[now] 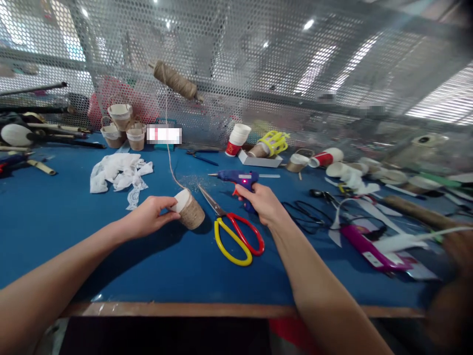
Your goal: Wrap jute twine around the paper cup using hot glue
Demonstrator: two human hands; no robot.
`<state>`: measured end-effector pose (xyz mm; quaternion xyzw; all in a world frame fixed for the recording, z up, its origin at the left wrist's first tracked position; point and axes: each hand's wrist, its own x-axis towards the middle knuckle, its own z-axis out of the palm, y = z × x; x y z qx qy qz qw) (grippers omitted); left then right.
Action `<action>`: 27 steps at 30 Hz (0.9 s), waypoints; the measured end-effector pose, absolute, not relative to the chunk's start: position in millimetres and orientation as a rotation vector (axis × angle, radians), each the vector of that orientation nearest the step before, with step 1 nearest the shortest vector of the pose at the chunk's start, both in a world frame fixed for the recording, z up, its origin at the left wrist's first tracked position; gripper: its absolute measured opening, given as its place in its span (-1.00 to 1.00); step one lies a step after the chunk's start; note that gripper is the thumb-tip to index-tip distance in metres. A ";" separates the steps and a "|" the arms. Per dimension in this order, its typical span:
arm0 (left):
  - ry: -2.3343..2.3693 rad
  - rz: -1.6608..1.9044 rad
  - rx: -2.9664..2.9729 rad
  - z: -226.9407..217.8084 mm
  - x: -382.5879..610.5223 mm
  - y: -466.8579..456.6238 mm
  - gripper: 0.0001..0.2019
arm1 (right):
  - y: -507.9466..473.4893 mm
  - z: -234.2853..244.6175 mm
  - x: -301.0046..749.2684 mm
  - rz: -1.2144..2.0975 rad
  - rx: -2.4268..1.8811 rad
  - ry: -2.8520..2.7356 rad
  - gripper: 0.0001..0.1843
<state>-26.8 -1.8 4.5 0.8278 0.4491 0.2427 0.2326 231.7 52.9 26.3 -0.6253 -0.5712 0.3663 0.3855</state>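
My left hand (157, 215) pinches the pale rim of a small cup wrapped in brown twine or burlap (192, 213), tilted on its side just above or on the table. A strand of twine (170, 160) runs from the cup up to a twine spool (175, 80) hanging on the mesh. My right hand (258, 199) grips a blue glue gun (238, 176) with a red trigger and a lit red light; its nozzle points left. Between the hands lie large scissors (232, 227) with one yellow and one red handle, blades toward the back.
White lace (118, 170) lies at left; finished-looking small buckets (120, 116) stand behind it. Paper cups (238, 138) and a yellow plastic holder (275, 143) sit at the back. A purple power strip (373, 249) and black cables (306, 217) lie at right, near another person's blurred hand (460, 246).
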 end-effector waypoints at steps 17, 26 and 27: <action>1.075 0.735 2.629 8.3 -20.8 -11.6 -0.89 | 60.4 25.6 217.8 0.618 -1.757 -1.727 -0.76; 0.796 0.792 2.587 9.4 -11.1 -25.1 -0.86 | 26.3 32.4 165.3 1.671 -1.054 -1.616 -0.68; 0.803 0.783 2.565 10.0 -11.1 -25.5 -0.86 | 26.4 32.6 165.8 1.675 -1.021 -1.522 -0.75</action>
